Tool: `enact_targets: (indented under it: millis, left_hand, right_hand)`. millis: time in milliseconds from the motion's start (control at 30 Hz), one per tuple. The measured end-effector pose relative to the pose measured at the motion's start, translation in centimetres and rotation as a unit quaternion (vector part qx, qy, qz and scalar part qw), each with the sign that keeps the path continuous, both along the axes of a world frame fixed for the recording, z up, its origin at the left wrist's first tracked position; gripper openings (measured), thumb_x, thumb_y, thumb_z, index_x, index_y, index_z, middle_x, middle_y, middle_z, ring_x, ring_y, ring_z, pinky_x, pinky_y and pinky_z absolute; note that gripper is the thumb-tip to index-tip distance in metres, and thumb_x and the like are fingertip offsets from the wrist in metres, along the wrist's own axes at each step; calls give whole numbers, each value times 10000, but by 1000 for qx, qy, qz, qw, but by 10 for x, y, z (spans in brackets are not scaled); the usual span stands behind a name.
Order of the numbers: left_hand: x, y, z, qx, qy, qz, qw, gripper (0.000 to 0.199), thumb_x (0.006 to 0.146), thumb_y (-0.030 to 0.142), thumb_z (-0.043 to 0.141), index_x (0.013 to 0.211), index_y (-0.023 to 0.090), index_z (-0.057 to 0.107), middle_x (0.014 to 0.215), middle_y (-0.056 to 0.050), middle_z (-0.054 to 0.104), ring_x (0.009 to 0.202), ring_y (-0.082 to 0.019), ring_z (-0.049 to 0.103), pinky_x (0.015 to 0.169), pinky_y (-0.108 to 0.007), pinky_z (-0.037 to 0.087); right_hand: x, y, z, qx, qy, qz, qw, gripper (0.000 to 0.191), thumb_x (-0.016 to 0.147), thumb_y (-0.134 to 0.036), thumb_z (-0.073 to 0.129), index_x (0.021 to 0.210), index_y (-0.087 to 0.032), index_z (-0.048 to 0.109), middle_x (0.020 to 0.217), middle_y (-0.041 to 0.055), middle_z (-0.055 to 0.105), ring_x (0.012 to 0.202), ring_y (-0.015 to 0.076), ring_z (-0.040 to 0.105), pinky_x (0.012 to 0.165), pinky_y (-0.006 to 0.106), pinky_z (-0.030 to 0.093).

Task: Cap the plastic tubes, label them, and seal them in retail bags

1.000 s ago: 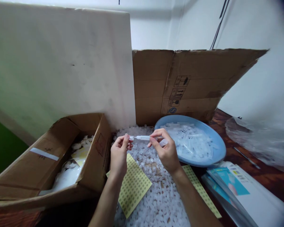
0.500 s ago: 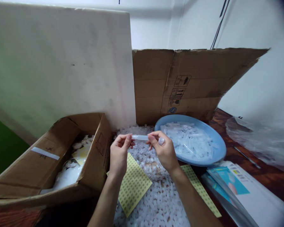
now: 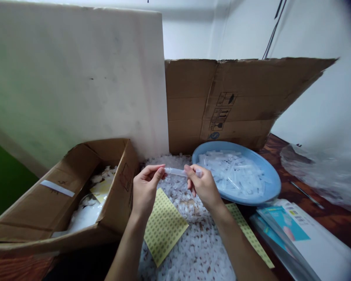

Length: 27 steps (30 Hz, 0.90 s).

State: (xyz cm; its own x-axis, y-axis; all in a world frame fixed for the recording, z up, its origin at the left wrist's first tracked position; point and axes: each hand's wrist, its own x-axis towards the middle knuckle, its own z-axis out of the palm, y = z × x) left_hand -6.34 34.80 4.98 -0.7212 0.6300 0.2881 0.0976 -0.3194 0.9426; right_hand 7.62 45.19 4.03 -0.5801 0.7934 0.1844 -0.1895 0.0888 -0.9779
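Observation:
A translucent white plastic tube (image 3: 176,171) is held level between both hands, above a heap of small clear plastic pieces (image 3: 195,246). My left hand (image 3: 146,187) pinches its left end between thumb and fingertips. The right end is gripped by my right hand (image 3: 201,185), whose fingers partly hide it. Below the hands, a yellow sheet with rows of round dots (image 3: 165,228) lies on the heap. Just right of my right hand stands a blue basin (image 3: 273,171) full of similar tubes.
An open cardboard box (image 3: 117,207) with white scraps stands at left. Upright behind are a white board (image 3: 76,78) and a cardboard panel (image 3: 187,101). At right lie another dotted sheet (image 3: 248,234), plastic-covered packets (image 3: 289,230), a thin rod (image 3: 307,194) and clear plastic film (image 3: 324,171).
The tube now tilts slightly down to the right. My right hand has closed further over its right end, and my left hand has shifted slightly left.

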Motion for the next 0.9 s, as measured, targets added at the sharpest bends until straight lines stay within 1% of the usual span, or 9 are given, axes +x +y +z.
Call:
enact_targets:
  millis: [100, 200, 300, 367, 467, 567, 633, 767, 900]
  left_hand:
    - [3, 2, 5, 35, -95, -43, 994, 289, 787, 255, 839, 1050, 155, 771, 1011, -85, 762, 953, -186, 696, 876, -277, 546]
    - [8, 4, 14, 121, -283, -72, 949, 256, 837, 139, 726, 1093, 142, 716, 1109, -109, 724, 1089, -205, 685, 980, -313, 545]
    - [8, 3, 20, 202, -415, -65, 885, 126, 901, 89, 555, 961, 113, 663, 807, -39, 625, 779, -121, 667, 831, -277, 580]
    - [6, 0, 22, 238, -434, -71, 866, 136, 924, 84, 498, 899, 112, 629, 660, 32, 483, 563, -65, 530, 645, -212, 531]
    - [3, -6, 23, 233, -406, -82, 880, 118, 934, 124, 512, 896, 127, 625, 593, 75, 378, 423, -47, 341, 454, -189, 374]
    - [2, -10, 24, 207, -368, -78, 903, 87, 921, 172, 557, 904, 141, 637, 576, 83, 367, 392, -52, 281, 417, -206, 319]
    - [0, -10, 23, 206, -359, -65, 908, 76, 908, 176, 567, 898, 142, 635, 570, 84, 368, 392, -54, 283, 419, -209, 317]
    - [-4, -8, 17, 215, -384, -23, 897, 96, 902, 134, 521, 863, 148, 608, 541, 83, 373, 382, -62, 274, 410, -213, 302]
    - [-4, -6, 13, 201, -404, -20, 892, 113, 906, 147, 512, 827, 150, 594, 511, 90, 360, 359, -56, 256, 392, -203, 286]
  right_hand:
    - [-1, 0, -2, 45, 11, -43, 998, 348, 899, -532, 697, 927, -187, 655, 691, -6, 665, 450, 110, 527, 442, 232, 393]
    - [0, -2, -1, 156, -7, -91, 984, 234, 882, -408, 743, 990, -207, 691, 856, 30, 709, 681, 168, 632, 640, 275, 500]
    - [0, -7, 0, 252, -28, -60, 965, 138, 903, -297, 716, 1017, -220, 714, 937, 41, 731, 870, 209, 668, 810, 310, 504]
    - [-2, -11, 0, 278, -31, -22, 960, 125, 923, -263, 682, 1033, -221, 722, 989, 44, 741, 926, 211, 673, 843, 308, 491]
    - [-8, -19, -4, 231, -63, 5, 971, 160, 960, -326, 629, 920, -205, 727, 808, 19, 716, 748, 181, 650, 697, 279, 467]
    - [-15, -24, -10, 121, -104, 28, 987, 441, 992, -483, 552, 678, -194, 663, 501, -30, 530, 474, 136, 497, 503, 265, 364]
    - [-18, -24, -12, 88, -103, 41, 990, 474, 983, -535, 551, 682, -194, 684, 497, -29, 531, 467, 137, 500, 490, 261, 369]
    - [-16, -23, -11, 219, -71, 34, 973, 265, 859, -373, 778, 1084, -235, 750, 929, 32, 731, 842, 199, 668, 728, 281, 493]
    - [-14, -23, -12, 307, -75, 48, 948, 95, 929, -247, 672, 974, -229, 753, 931, 50, 723, 858, 203, 657, 798, 310, 482]
